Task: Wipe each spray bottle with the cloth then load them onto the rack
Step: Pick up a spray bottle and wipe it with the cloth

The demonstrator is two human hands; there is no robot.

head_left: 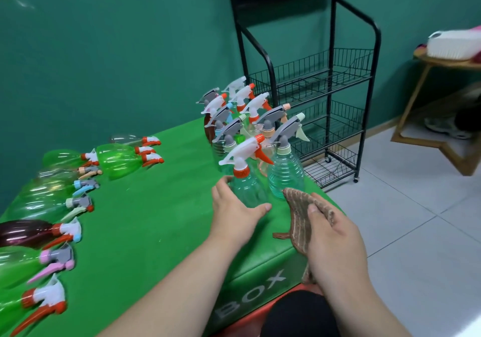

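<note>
A clear spray bottle point(247, 180) with a white and orange trigger head stands upright near the table's right edge. My left hand point(234, 211) curls round its base, thumb in front, fingers behind. My right hand point(335, 243) holds a brown striped cloth point(299, 211) just right of that bottle. Behind it stands a cluster of upright spray bottles point(244, 118), the nearest a teal ribbed one point(286, 172). Several more bottles point(52, 206) lie on their sides along the table's left. The black wire rack point(325, 76) stands behind the table at the right, its shelves bare.
The table point(156, 219) is covered in green cloth, with "BOX" printed on its front flap. A green wall is behind. Tiled floor lies to the right, where a wooden stool point(442, 102) carries a white basket.
</note>
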